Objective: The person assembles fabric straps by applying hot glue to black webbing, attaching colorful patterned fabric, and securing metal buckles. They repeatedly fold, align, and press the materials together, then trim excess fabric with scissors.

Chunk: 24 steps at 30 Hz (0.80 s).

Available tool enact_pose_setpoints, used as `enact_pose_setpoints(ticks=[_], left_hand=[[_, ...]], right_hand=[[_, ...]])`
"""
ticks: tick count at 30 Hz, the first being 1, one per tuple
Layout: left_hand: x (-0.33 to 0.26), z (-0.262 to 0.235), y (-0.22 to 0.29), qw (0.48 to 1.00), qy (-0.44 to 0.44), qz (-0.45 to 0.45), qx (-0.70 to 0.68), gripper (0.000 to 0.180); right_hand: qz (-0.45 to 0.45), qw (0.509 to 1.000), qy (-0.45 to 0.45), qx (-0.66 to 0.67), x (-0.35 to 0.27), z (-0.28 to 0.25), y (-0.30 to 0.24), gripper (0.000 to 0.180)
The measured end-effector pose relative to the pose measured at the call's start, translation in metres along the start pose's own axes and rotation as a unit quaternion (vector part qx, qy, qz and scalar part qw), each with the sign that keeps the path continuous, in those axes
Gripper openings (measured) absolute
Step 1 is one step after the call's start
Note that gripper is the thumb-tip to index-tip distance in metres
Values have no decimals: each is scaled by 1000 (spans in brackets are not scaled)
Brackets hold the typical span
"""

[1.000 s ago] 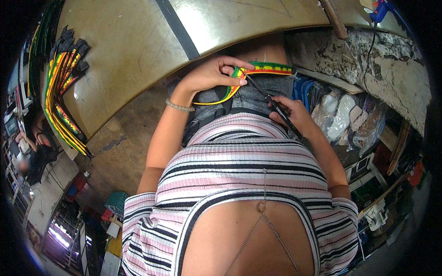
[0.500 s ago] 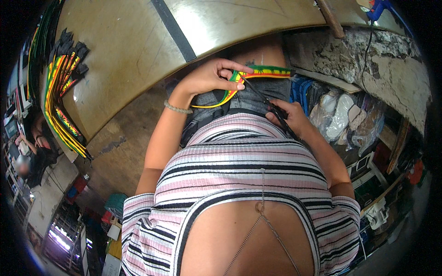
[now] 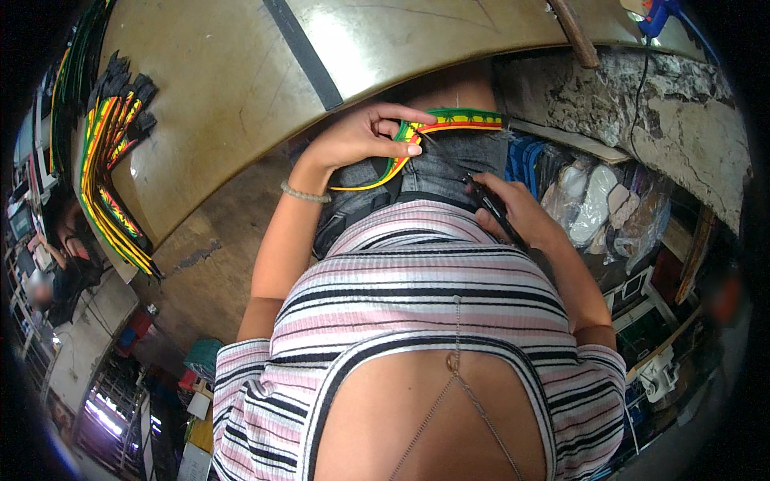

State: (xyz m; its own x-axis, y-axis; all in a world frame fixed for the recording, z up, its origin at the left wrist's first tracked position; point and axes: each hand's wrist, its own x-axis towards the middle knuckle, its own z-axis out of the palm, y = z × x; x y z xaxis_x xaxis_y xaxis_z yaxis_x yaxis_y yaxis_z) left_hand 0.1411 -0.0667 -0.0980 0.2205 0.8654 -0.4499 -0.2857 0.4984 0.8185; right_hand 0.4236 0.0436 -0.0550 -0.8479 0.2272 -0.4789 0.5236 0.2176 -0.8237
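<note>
Strap point(image 3: 449, 124): woven band, green, yellow and red. It lies in the person's lap below the edge of the surface point(image 3: 233, 96). Long axis runs sideways, from the left hand out to the right, with the far end well beyond the fingers and a yellow-edged tail curving back under the wrist.

Left hand point(image 3: 361, 136): closed on the strap's near end, thumb and fingers pinching it from above. This is the hand on the strap.

Right hand point(image 3: 513, 210): closed round a slim dark tool point(image 3: 491, 204), kind not clear. It sits just below and to the right of the strap. The tool's tip points up toward the strap near the left fingertips; whether it touches cannot be told.

Stack of straps point(image 3: 108, 184): same colours with black ends, fanned along the surface edge well to the left of the left hand, apart from both hands.

Containers: none within reach of either hand. To the right of the right hand, a low shelf space holds pale bagged goods point(image 3: 597, 204); their contents are not readable.

Bracelet point(image 3: 305, 193): on the left wrist.
</note>
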Motion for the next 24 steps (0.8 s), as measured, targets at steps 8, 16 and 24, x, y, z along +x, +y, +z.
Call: enact_pose_setpoints(ticks=[8,16,24], left_hand=[[3,3,-2,1000,5,10,8,51],[4,9,0,999,32,27,28,47],[5,10,1,996,33,23,79,46]], right_hand=[[24,1000,8,10,4,1,-6,54],[46,999,18,21,5,4,-8,65],[87,996,27,18,5,7,-16,60]])
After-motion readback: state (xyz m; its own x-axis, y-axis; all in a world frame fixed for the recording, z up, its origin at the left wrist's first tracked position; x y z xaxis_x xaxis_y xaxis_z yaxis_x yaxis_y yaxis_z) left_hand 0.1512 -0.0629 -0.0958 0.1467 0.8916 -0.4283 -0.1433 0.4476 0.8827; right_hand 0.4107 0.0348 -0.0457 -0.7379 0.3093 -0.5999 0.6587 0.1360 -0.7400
